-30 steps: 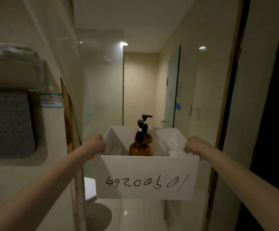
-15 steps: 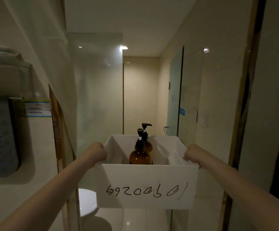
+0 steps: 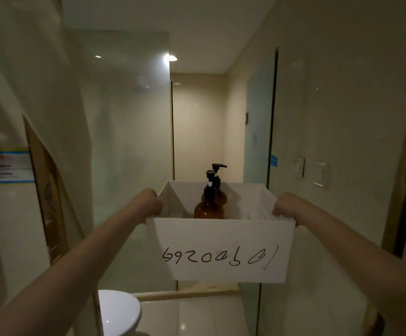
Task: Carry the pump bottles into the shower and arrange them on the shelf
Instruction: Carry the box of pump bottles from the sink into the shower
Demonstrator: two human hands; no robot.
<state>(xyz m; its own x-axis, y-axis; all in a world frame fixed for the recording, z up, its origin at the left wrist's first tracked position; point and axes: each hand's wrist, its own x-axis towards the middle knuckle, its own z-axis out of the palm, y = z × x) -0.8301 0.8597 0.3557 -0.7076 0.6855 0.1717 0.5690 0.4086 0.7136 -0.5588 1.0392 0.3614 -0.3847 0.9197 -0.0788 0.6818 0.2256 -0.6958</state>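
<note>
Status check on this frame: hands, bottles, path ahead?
Left hand and right hand shut on white bin sides. Two amber pump bottles upright inside. Toilet low left; shower opening ahead unobstructed.

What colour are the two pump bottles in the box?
Amber-brown bottles with black pump heads, standing in the white box; the head view shows them.

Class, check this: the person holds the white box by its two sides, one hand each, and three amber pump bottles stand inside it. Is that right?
Not quite. The head view shows two amber pump bottles in the white box, not three, one behind the other. The rest holds: the left hand and the right hand each grip one side.
</note>
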